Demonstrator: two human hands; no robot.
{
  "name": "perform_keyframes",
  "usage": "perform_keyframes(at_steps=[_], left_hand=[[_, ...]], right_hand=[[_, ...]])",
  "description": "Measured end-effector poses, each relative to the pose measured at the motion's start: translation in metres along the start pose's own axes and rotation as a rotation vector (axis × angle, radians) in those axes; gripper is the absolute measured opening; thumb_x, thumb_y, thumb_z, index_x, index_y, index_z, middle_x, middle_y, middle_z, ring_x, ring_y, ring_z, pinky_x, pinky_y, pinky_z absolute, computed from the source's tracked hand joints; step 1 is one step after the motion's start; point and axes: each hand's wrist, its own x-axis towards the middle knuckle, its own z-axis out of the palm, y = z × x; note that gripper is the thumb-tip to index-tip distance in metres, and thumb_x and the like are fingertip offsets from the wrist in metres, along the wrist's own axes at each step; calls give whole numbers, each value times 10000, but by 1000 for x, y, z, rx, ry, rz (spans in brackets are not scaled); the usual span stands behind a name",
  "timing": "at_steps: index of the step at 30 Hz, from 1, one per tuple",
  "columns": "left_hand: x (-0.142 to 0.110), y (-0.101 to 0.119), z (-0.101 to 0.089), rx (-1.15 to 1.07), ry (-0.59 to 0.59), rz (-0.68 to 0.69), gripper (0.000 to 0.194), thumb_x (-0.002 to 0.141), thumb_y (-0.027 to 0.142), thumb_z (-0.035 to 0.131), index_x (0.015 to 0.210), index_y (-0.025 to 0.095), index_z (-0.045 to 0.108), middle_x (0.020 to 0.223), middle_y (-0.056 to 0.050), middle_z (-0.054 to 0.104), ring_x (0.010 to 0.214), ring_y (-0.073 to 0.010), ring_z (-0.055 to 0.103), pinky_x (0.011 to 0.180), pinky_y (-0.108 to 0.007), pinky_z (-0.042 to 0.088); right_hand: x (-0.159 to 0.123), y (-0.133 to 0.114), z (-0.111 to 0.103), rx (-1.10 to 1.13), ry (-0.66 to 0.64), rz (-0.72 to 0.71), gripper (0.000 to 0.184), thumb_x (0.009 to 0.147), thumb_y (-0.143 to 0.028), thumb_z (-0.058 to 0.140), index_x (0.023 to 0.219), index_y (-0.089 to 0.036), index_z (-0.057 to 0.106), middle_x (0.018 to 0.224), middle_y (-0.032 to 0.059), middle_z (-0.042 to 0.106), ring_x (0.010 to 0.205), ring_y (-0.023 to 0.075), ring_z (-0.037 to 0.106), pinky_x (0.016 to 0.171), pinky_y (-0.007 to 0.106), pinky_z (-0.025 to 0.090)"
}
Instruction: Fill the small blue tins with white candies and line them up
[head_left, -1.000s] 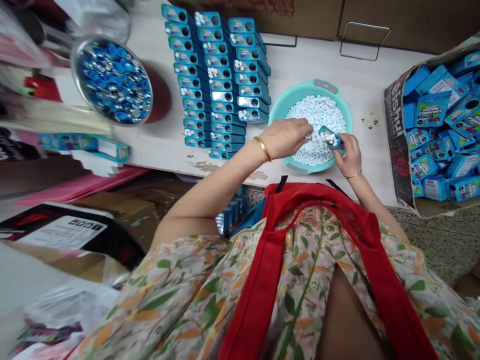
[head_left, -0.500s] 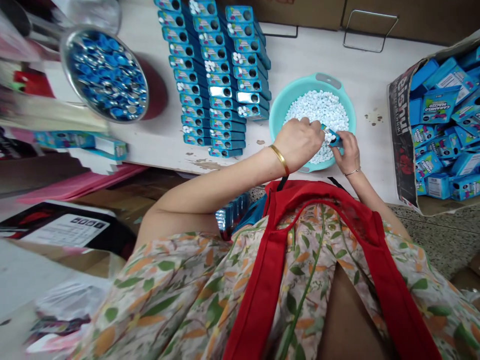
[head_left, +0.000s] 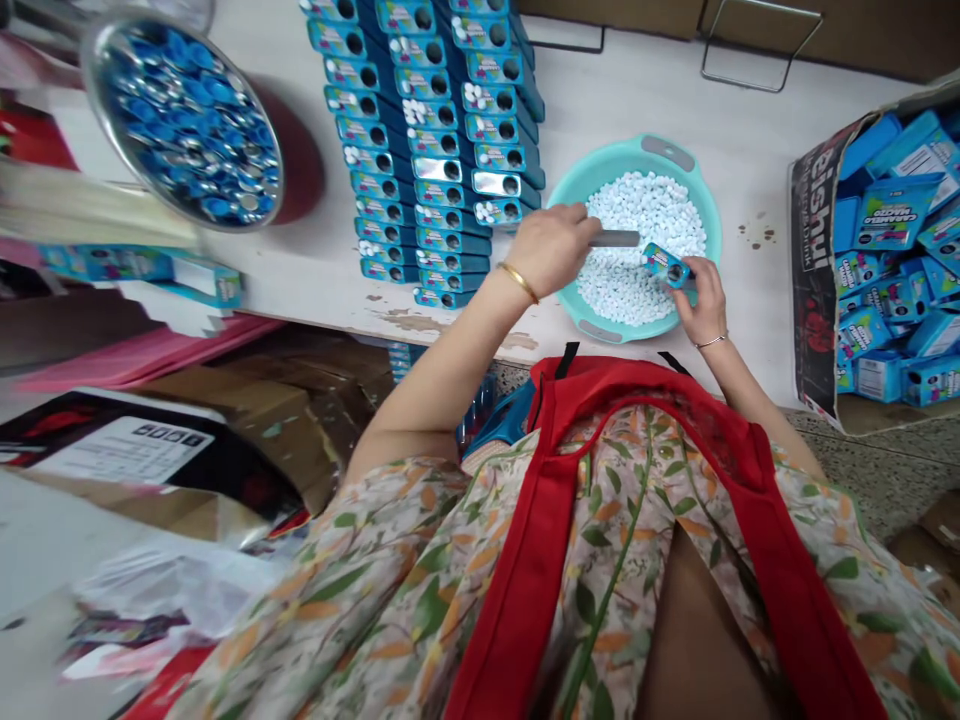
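My right hand (head_left: pixel 703 305) grips a small blue box (head_left: pixel 666 266) with a round hole, held over the near right side of a teal basin (head_left: pixel 570 190) full of small white candies (head_left: pixel 645 220). My left hand (head_left: pixel 551 250) is at the basin's left rim and pinches a thin grey metal piece (head_left: pixel 616 238) that points toward the box. I cannot tell what the grey piece is. The two hands are a short gap apart above the candies.
Three rows of blue boxes (head_left: pixel 427 150) lie on the white table (head_left: pixel 750 130) left of the basin. A metal bowl of blue and silver bits (head_left: pixel 187 120) stands far left. A cardboard carton of blue boxes (head_left: pixel 892 260) sits at the right.
My left hand has drawn back from the box to the basin's left rim, now showing the grey piece in its fingers. The right hand keeps the box over the candies.
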Motion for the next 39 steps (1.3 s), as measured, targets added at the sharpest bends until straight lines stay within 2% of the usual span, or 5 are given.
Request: perform_keyframes(at_steps=[3,7,13,23,39], left_hand=[[27,-21,42,35,-140,-99,392,1089,104,424,1358,160,704,1332,-161,709,1208,-281,615,950,-414,474],[52,-2,84,-29,-264,-4,336,1180,186,405,1446,153,608,1453,-53,686,1167,-135,505,978,-304,421],[59,37,102,-295,-256,169,498,1174,292,227,1536,108,514,1576,-19,647,1182,-48,506,1114,-257,395],[4,-10,6,-325,-43,276,372,1048,284,562,1372,177,712,1298,-129,775,1181,-243,715,989,-392,548],[-25,107,-97,160,-156,188,468,1099,82,317,1276,118,749,1206,-196,778,1254,-315,706,991,-427,514]], right_hand=[[-2,-3,-17,5,34,44,593,1052,-710,527,1415,-248,610,1346,167,703,1314,364,687,1184,664,591],[-3,-7,-42,-10,100,69,573,1040,-673,599,1423,-247,614,1307,152,697,1247,339,704,1123,642,623],[-2,-9,-61,-63,158,68,576,1042,-672,602,1410,-230,621,1256,139,690,1185,329,721,1039,628,662],[7,-12,-34,-149,2,11,508,1080,-606,500,1406,-238,627,1322,172,712,1270,371,684,1132,640,609],[14,-22,-3,-137,-116,-35,450,1072,-428,519,1450,-203,616,1333,181,733,1283,366,681,1132,602,613]])
